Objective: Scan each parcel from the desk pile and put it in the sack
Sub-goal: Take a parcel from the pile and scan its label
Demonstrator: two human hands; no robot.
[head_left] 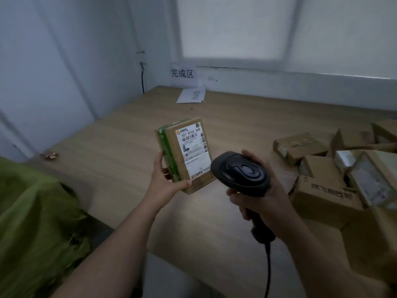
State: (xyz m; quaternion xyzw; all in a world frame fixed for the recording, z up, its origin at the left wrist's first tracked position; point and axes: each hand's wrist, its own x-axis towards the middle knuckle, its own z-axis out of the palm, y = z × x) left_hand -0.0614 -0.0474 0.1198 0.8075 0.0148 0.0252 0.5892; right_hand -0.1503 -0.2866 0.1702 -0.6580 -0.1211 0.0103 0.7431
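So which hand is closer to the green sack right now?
Left. The left hand holds the parcel just right of the green sack; the right hand, with the scanner, is farther right.

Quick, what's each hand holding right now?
Left hand: closed on a parcel, label facing up.
Right hand: closed on a black scanner, pointed toward the parcel.

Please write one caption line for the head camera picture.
Left hand holds a labelled parcel upright; right hand aims scanner.
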